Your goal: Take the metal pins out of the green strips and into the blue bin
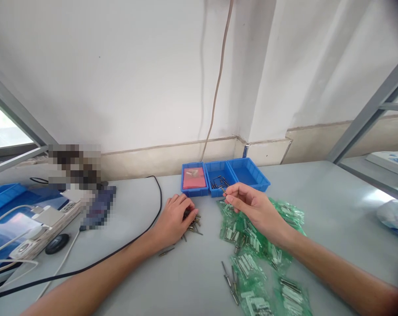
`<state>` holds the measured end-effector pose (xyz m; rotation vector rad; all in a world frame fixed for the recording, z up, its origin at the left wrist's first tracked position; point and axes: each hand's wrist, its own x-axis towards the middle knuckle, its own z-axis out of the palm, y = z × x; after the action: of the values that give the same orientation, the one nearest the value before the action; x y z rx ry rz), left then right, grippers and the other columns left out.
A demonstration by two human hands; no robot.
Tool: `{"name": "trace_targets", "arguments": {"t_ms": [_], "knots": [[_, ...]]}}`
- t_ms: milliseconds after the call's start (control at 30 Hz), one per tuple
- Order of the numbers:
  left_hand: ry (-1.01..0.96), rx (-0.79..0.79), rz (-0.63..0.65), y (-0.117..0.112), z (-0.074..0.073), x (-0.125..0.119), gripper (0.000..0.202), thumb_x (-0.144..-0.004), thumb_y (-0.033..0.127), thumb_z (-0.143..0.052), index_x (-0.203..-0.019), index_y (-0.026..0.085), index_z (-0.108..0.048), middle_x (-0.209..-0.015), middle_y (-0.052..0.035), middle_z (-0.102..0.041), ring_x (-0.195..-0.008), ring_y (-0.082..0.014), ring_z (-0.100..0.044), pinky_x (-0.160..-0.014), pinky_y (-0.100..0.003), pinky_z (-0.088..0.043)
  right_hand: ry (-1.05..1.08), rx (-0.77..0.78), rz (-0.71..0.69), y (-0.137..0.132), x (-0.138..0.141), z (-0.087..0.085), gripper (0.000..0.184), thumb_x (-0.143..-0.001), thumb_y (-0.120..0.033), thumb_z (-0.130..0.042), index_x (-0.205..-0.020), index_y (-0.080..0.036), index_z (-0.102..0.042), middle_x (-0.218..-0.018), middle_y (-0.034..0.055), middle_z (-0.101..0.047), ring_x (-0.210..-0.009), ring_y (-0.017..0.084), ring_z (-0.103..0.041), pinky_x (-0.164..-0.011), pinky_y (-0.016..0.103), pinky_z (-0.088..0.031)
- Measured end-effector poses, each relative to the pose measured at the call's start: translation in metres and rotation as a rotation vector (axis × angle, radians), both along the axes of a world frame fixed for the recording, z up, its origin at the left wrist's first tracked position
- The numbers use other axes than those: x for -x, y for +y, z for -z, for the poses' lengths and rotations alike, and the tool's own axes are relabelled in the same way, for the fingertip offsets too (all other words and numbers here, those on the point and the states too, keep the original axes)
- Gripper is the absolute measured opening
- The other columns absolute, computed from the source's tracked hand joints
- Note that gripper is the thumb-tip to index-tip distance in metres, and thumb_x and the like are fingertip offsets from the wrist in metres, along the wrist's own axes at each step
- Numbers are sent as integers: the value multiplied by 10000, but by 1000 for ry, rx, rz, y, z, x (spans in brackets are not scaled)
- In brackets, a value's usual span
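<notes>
My left hand (pixel 175 221) rests on the table with its fingers curled over a pile of slim metal pins (pixel 194 227); some pins show between thumb and forefinger. One loose pin (pixel 166 252) lies by the wrist. My right hand (pixel 248 204) pinches a small metal pin (pixel 223 190) at its fingertips, just in front of the middle blue bin (pixel 215 192), where several dark pins (pixel 220 181) lie. Below and around that hand are several green plastic bags (pixel 248 265) holding metal pins and white pieces. A few longer pins (pixel 230 283) lie left of the bags.
A blue bin with a red sheet (pixel 194 179) stands left of the middle bin, another blue bin (pixel 248 173) right of it. A black cable (pixel 126 243) crosses the table at left, near a mouse (pixel 57 243) and a power strip (pixel 30 241). Walls stand behind.
</notes>
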<state>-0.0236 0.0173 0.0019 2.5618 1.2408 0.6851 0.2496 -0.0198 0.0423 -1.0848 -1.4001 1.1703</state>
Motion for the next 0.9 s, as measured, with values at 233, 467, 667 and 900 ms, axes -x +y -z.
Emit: {"name": "trace_targets", "arguments": {"t_ms": [233, 467, 667, 900], "knots": [[4, 3, -9, 0, 0, 0, 182, -1095, 304, -551, -939, 219, -586, -985, -32, -645, -937, -237, -559, -861, -399, -411, -176, -105, 55, 0, 0, 2, 235, -930, -472, -766, -954, -246, -705, -821, 6, -661, -788, 211, -599, -763, 354, -483], [8, -7, -5, 0, 0, 0, 189, -1099, 315, -535, -944, 222, -590, -986, -39, -647, -933, -240, -556, -857, -403, -414, -20, 5, -15, -1, -1, 0, 272, -928, -508, -773, -962, -246, -711, -843, -11, -621, -757, 174, -542, -728, 313, -448], [19, 3, -12, -1, 0, 0, 177, -1094, 301, -548, -943, 219, -590, -985, -34, -648, -935, -240, -559, -854, -400, -409, 371, 275, -262, -1, -1, 1, 274, -931, -475, -802, -964, -219, -710, -867, 6, -607, -679, 130, -456, -684, 289, -404], [9, 7, -12, 0, 1, 0, 185, -1096, 316, -543, -945, 222, -594, -982, -34, -649, -938, -240, -564, -859, -404, -417, 372, 255, -211, -1, 0, -3, 312, -935, -514, -779, -950, -213, -700, -801, -6, -537, -635, 132, -397, -655, 303, -403]]}}
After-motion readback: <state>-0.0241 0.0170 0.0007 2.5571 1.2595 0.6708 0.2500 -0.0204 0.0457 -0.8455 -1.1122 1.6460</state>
